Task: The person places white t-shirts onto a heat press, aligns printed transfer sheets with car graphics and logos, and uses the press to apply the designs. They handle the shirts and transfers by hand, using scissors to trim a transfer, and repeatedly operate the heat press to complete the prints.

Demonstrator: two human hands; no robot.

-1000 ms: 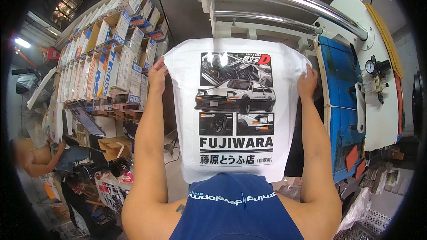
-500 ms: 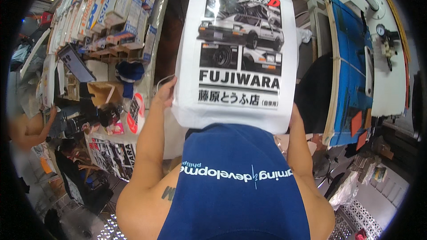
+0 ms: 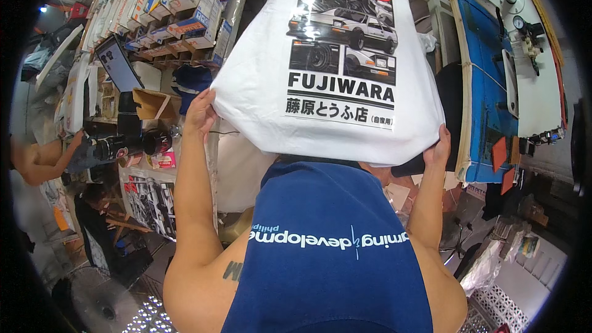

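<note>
The left hand has its grip pinched on the lower left edge of a white shirt, fingers curled over the cloth. The right hand pinches the lower right edge at 4 o'clock from the shirt's middle. The shirt hangs in the air, spread between both hands, at 12 o'clock over the person's blue vest; its black-and-white car print with dark lettering below faces the camera.

At 3 o'clock stands a press with a blue pad on a white frame, a small gauge near its top. At 10 o'clock, shelves carry rows of boxes, with a dark screen leaning below them. At 9 o'clock a cluttered counter bears dark cans and small packs. Printed sheets hang from its front. At 8 o'clock another person crouches on the floor, and a bare arm reaches in from the left rim. A fan sits at 7 o'clock.
</note>
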